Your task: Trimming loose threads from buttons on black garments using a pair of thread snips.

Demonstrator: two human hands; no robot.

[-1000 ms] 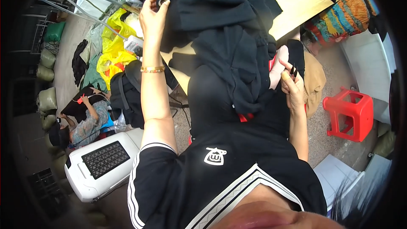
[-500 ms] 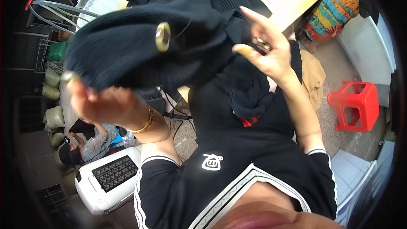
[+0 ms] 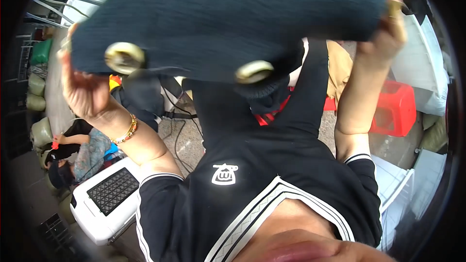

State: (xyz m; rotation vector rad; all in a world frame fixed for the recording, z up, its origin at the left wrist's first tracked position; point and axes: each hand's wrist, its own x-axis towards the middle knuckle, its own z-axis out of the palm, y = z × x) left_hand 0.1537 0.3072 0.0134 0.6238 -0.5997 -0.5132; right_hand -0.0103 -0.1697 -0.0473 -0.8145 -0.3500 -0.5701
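The dark knitted garment [image 3: 228,19] now fills the upper half of the frame, lifted close to the camera, where a second ago it lay lower over the lap and tabletop. It is stretched flat between both hands, so the front with its two gold buttons [image 3: 125,57] faces down, seemingly for a closer look. The left hand [image 3: 85,90], wearing a gold bracelet [image 3: 125,132], pinches the garment's edge at the upper left, fingers folded over the cloth. The right hand [image 3: 391,34] grips the opposite edge at the upper right. As for containers, a red plastic stool [image 3: 395,109] stands at the right, and a white machine with a black grille [image 3: 109,196] sits at the lower left; neither visibly holds anything.
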